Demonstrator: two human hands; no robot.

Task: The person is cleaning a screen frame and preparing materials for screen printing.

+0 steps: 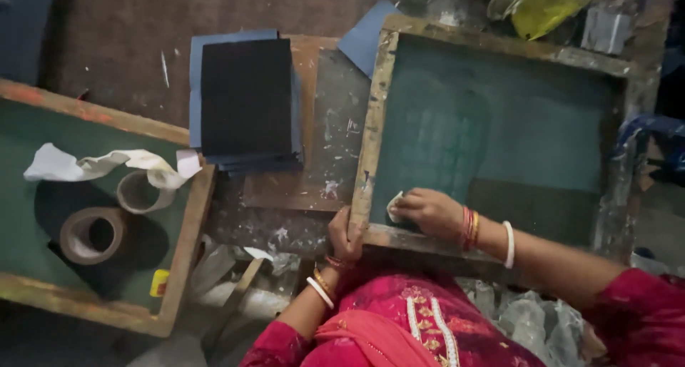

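Green mesh screen in wooden frame: lying flat on the cluttered surface, its near rail against the person's lap.
Risk: pressing hard could be straining the mesh, I'd judge.
Room: stack of dark sheets just left; open mesh ahead.
Left hand: gripping the frame's near corner.
Right hand: pinching a small white cloth, rubbing the mesh corner.
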